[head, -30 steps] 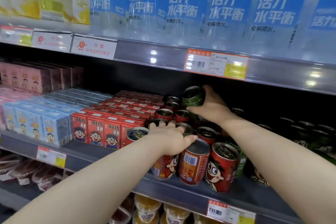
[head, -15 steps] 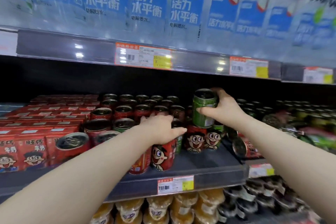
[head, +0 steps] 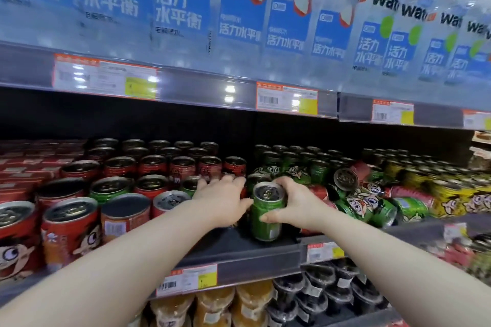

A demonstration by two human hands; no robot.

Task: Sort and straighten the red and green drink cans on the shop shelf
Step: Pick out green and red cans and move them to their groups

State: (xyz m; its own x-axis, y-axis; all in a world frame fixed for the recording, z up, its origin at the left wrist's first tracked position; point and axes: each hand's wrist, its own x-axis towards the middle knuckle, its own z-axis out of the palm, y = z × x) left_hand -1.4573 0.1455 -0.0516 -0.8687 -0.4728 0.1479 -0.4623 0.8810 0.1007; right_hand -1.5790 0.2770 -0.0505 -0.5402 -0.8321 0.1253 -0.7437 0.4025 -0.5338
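Observation:
My right hand (head: 296, 206) is shut on an upright green can (head: 266, 214) that stands at the front of the dark shelf (head: 233, 249). My left hand (head: 223, 198) lies palm down just left of it, fingers spread over the red cans; what is under the palm is hidden. Rows of upright red cans (head: 152, 166) fill the shelf to the left, with a green can (head: 113, 188) mixed in among them. Upright green cans (head: 289, 164) stand behind my right hand. To the right, green cans (head: 358, 206) and a red can (head: 349, 178) lie toppled in a heap.
Yellow cans (head: 451, 199) stand at the far right, red cartons (head: 26, 167) at the far left. Water bottles (head: 287, 16) line the shelf above, whose edge (head: 207, 90) hangs low over the cans. Cups (head: 239, 302) fill the shelf below.
My right hand has brought the green can down from above the rows to the shelf's front. My view has swung right, and my left hand has moved right beside the can.

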